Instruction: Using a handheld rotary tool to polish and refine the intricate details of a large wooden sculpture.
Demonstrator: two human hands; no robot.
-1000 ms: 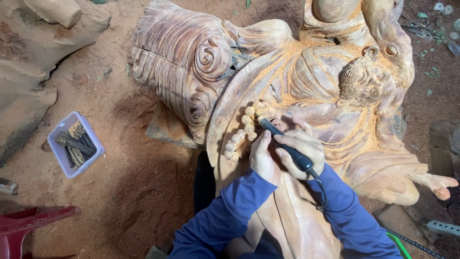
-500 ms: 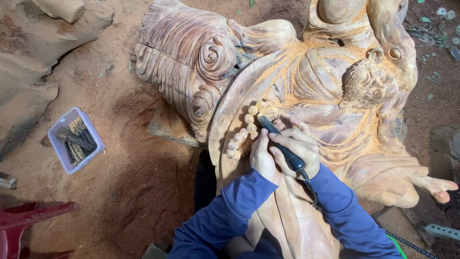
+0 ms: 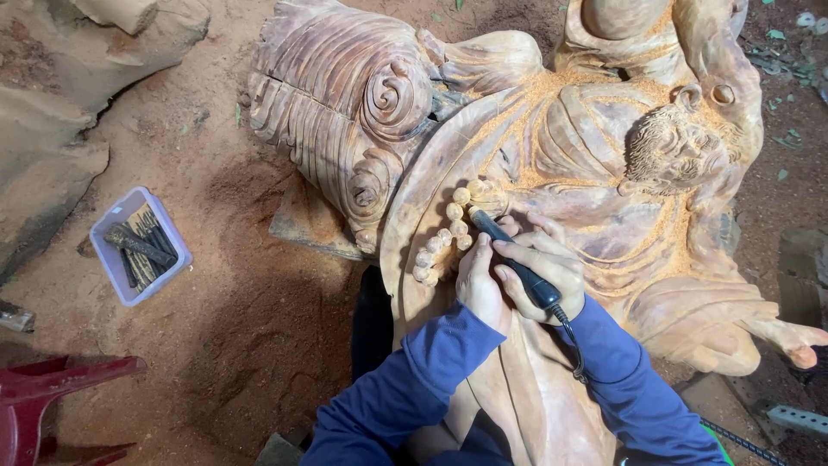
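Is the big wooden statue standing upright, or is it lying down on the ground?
Lying down. The wooden statue rests lengthwise on the sawdust-covered ground, its carved face turned sideways, while the right hand holds a black rotary tool against its carved beads.

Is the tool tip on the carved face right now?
No, the tool tip sits at the carved beads, well left of the face, with both hands on the tool.
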